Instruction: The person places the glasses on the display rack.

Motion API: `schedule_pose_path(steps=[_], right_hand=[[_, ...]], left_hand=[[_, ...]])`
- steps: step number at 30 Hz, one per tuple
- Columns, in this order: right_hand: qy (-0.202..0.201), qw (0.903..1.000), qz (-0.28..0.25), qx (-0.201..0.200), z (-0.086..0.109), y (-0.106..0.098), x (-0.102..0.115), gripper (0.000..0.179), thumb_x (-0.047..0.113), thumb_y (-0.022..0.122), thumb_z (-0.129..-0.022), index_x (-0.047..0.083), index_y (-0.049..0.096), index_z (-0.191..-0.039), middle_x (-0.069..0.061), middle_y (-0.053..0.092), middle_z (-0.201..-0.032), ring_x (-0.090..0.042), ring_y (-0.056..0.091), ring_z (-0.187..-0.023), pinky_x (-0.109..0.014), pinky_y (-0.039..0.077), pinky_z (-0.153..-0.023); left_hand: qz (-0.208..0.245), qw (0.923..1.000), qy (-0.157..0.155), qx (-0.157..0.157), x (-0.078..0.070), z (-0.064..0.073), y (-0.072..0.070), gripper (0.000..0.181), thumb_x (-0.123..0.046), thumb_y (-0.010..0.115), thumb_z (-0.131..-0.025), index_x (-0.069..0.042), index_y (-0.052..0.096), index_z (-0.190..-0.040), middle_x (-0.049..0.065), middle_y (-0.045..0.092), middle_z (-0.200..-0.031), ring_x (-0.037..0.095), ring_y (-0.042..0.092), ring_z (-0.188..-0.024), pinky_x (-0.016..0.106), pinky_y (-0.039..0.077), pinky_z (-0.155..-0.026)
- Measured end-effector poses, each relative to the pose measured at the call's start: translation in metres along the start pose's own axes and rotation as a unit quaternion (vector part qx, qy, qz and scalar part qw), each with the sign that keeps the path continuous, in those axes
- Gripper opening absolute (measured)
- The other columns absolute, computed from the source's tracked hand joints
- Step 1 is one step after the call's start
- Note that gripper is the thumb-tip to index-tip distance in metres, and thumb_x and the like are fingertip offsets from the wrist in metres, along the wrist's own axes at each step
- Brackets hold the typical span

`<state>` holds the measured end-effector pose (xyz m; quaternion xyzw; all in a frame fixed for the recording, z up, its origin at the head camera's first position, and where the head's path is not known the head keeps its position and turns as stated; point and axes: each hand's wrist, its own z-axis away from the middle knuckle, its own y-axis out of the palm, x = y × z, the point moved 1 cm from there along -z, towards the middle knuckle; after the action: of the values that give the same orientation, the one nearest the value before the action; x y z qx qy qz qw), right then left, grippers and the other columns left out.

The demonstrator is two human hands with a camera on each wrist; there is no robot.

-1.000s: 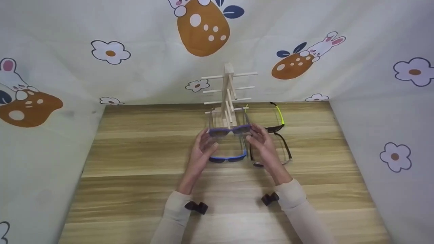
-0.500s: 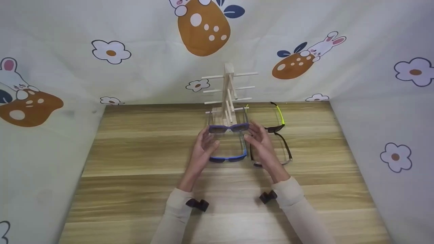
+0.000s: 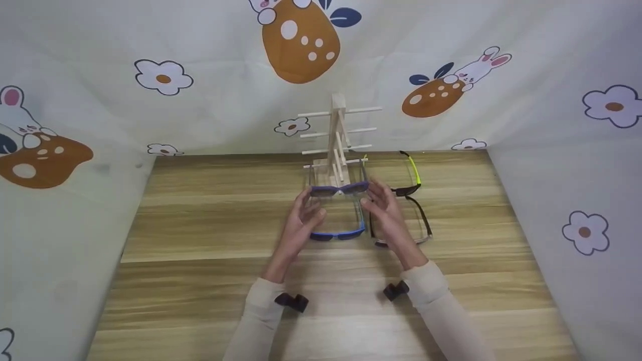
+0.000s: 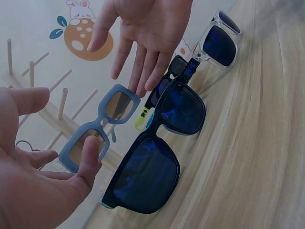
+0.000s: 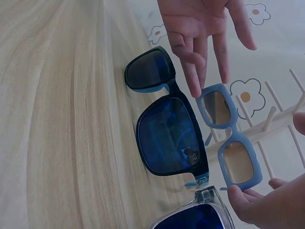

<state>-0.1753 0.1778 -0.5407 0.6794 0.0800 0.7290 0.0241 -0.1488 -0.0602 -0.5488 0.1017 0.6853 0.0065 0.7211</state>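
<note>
Blue-grey sunglasses (image 3: 323, 191) with brown lenses sit at the lowest pegs of a wooden display stand (image 3: 337, 130), lenses toward me. My left hand (image 3: 299, 215) is at their left edge, fingertips right at the frame and thumb apart. At the opposite edge, my right hand (image 3: 390, 213) touches the frame corner with loosely extended fingers. Both wrist views show the sunglasses (image 4: 101, 119) between the two hands, neither hand curled round them. Below, on the table, lie blue sunglasses (image 3: 335, 235) with dark blue lenses, in front of the stand.
Clear-framed sunglasses with black temples (image 3: 425, 220) lie to the right, partly behind my right hand. Black and yellow sunglasses (image 3: 415, 173) lie behind them. Bare pegs (image 3: 363, 109) stick out from the stand's upper part. A patterned cloth (image 3: 215, 110) encloses the wooden table (image 3: 190, 281).
The blue-grey sunglasses have shifted slightly back toward the stand and levelled out. My right hand has moved a little left; both hands have barely moved in the last half second.
</note>
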Motion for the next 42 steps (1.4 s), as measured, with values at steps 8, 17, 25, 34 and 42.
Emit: schedule_pose_path(steps=[8,17,25,34,42], right_hand=[[-0.001,0.9999,-0.007,0.009,0.0,0.0,-0.002,0.077,0.003,0.065,-0.107,-0.004,0.024,-0.172,-0.028,0.029,-0.176,-0.043,0.027,-0.165,-0.052,0.027,-0.134],[-0.004,0.9998,-0.016,0.009,0.0,0.0,-0.004,0.074,0.001,0.065,-0.106,-0.007,0.026,-0.17,-0.028,0.029,-0.177,-0.043,0.026,-0.166,-0.053,0.027,-0.135],[-0.002,0.9999,-0.012,0.009,0.001,-0.002,-0.004,0.078,0.002,0.066,-0.107,-0.005,0.023,-0.172,-0.027,0.028,-0.177,-0.043,0.027,-0.165,-0.051,0.027,-0.134],[-0.012,0.9998,0.015,0.01,0.007,-0.004,0.0,0.078,0.004,0.066,-0.108,-0.003,0.022,-0.173,-0.029,0.026,-0.177,-0.043,0.029,-0.164,-0.053,0.023,-0.135],[-0.03,0.9992,0.026,0.003,0.013,-0.006,0.001,0.075,0.002,0.065,-0.108,-0.003,0.025,-0.172,-0.028,0.033,-0.174,-0.045,0.033,-0.162,-0.053,0.029,-0.133]], left_hand=[[-0.011,0.9999,-0.003,0.012,0.002,0.0,-0.002,0.076,-0.008,0.065,-0.111,0.0,0.024,-0.174,0.026,0.015,-0.182,0.053,0.045,-0.152,0.062,0.055,-0.11],[-0.02,0.9996,-0.019,0.004,0.001,-0.003,-0.002,0.075,-0.007,0.066,-0.11,-0.002,0.027,-0.174,0.025,0.021,-0.181,0.051,0.049,-0.15,0.06,0.059,-0.105],[-0.028,0.9993,-0.023,0.007,0.0,0.0,-0.003,0.073,-0.007,0.067,-0.11,-0.003,0.031,-0.173,0.035,0.038,-0.17,0.049,0.054,-0.147,0.057,0.061,-0.102],[-0.018,0.9997,-0.014,0.003,-0.005,0.004,-0.006,0.073,-0.008,0.067,-0.11,-0.002,0.031,-0.173,0.028,0.028,-0.178,0.051,0.052,-0.147,0.057,0.06,-0.102],[-0.031,0.9995,-0.007,-0.004,-0.008,0.009,-0.009,0.071,-0.007,0.067,-0.11,-0.001,0.033,-0.172,0.025,0.03,-0.178,0.05,0.053,-0.148,0.056,0.06,-0.102]])
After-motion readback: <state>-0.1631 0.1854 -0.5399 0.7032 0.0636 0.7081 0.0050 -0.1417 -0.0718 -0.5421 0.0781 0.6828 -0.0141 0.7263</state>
